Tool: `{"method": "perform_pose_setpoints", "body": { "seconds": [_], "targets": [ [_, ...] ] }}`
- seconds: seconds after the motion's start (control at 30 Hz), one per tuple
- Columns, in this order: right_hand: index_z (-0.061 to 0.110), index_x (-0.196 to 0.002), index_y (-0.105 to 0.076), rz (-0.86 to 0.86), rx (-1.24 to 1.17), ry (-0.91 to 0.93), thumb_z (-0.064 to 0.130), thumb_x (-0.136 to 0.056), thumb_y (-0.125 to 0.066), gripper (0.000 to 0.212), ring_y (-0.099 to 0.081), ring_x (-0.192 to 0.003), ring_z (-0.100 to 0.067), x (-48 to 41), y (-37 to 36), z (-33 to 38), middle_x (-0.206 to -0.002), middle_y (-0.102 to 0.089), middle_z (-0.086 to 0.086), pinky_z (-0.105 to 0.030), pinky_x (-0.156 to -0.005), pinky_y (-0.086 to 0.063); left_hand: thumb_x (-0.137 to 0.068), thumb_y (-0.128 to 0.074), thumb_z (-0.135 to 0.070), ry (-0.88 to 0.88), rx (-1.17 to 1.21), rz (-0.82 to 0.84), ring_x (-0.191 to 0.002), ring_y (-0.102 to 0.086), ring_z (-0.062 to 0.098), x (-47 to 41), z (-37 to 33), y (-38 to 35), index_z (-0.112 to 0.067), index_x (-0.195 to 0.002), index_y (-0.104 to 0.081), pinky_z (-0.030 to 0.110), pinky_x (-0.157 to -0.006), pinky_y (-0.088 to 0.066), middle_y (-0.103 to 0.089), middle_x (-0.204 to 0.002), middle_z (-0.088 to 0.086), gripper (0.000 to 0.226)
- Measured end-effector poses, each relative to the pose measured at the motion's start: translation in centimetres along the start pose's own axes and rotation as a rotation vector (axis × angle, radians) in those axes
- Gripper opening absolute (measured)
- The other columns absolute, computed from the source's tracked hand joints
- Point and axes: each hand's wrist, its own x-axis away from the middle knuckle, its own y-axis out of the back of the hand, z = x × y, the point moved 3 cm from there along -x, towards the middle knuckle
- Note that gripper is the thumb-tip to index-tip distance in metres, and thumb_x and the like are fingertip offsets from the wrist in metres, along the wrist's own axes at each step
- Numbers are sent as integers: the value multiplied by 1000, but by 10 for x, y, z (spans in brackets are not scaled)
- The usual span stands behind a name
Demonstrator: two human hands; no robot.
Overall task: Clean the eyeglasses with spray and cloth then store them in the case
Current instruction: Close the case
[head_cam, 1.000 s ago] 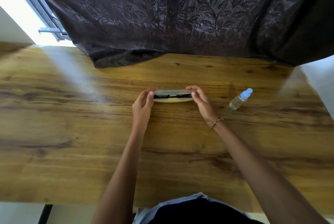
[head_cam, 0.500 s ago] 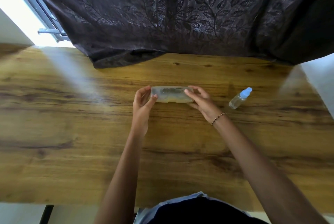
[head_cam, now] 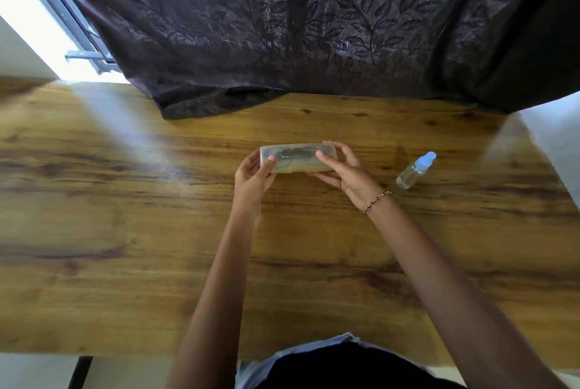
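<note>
A translucent pale glasses case (head_cam: 296,158) is held closed over the middle of the wooden table (head_cam: 125,231), its broad lid facing me. Dark eyeglasses show dimly through its plastic. My left hand (head_cam: 254,176) grips the case's left end, thumb on the lid. My right hand (head_cam: 345,173) grips the right end, with fingers above and below it. A small clear spray bottle (head_cam: 416,170) with a blue cap lies on its side to the right of my right hand. No cloth is visible.
A dark leaf-patterned curtain (head_cam: 314,27) hangs over the table's far edge. A bright window frame (head_cam: 78,43) is at the far left. A white surface (head_cam: 558,137) borders the table on the right. The near table edge is close to my body.
The case was slightly open on the table with the glasses showing in the gap. It is now closed and tilted up toward me between both hands.
</note>
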Motion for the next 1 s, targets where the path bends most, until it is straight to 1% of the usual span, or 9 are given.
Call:
{"method": "perform_pose_setpoints", "body": {
  "seconds": [0.1, 0.17, 0.3, 0.43, 0.6, 0.73, 0.83, 0.93, 1.0],
  "targets": [
    [16, -120, -54, -9, -11, 4, 11, -83, -71, 41, -71, -88, -16, 0, -1, 1, -120, -56, -9, -26, -73, -59, -82, -72, -19, -12, 21, -6, -104, -67, 13, 2, -1, 0, -19, -120, -54, 22, -85, -55, -65, -115, 1, 42],
    [13, -120, -53, -16, -36, -4, 6, -83, -69, 41, -72, -85, -16, 1, -1, 2, -118, -58, -11, -27, -72, -59, -82, -72, -18, -20, 21, -5, -102, -68, 12, 3, -2, -1, -20, -116, -57, 21, -82, -55, -67, -112, 1, 37],
    [9, -121, -53, -31, -79, -8, -1, -83, -67, 42, -68, -95, -25, 2, 0, 0, -123, -58, -19, -31, -74, -60, -82, -72, -16, -40, 6, 0, -98, -69, 11, 5, -4, -4, -23, -106, -61, 18, -76, -55, -73, -98, -7, 27],
    [7, -125, -51, -54, -69, -5, -2, -82, -67, 47, -67, -99, -29, 2, 1, 0, -125, -57, -21, -35, -76, -59, -85, -69, -13, -48, -12, 1, -96, -70, 10, 5, -5, -6, -24, -103, -61, 17, -75, -55, -74, -96, -6, 24],
    [7, -124, -52, -83, -63, 1, -4, -82, -67, 46, -67, -96, -29, 2, 3, -3, -125, -57, -22, -36, -75, -59, -88, -65, -9, -50, -51, 5, -99, -68, 11, 5, -4, -9, -12, -124, -56, 21, -83, -56, -70, -108, 2, 37],
    [9, -124, -51, -56, -82, -17, -2, -82, -67, 46, -69, -94, -26, 2, 7, -1, -124, -58, -20, -33, -74, -60, -88, -65, -11, -17, -85, -8, -96, -68, 7, 3, -5, -12, -13, -133, -48, 20, -82, -56, -66, -113, 1, 48],
    [16, -122, -53, -49, -37, 17, 5, -84, -69, 43, -67, -100, -23, 2, 13, 3, -128, -56, -15, -29, -77, -59, -90, -63, -13, -7, -131, 23, -104, -65, 11, -1, -5, -19, -10, -142, -37, 22, -85, -55, -61, -121, 4, 58],
    [23, -126, -54, -137, 81, 95, 14, -83, -71, 47, -65, -101, -15, 1, 25, 8, -133, -50, -7, -25, -76, -58, -90, -63, -19, -65, -358, 69, -111, -61, 18, -8, -7, -32, -8, -143, -38, 27, -91, -53, -59, -128, 9, 60],
    [23, -131, -51, -232, 197, 129, 20, -82, -73, 55, -64, -97, -11, 0, 36, 11, -133, -48, -4, -23, -75, -58, -88, -66, -23, -116, -511, 76, -104, -62, 15, -13, -8, -42, -8, -140, -44, 25, -88, -53, -61, -126, 9, 59]
  ]
}}
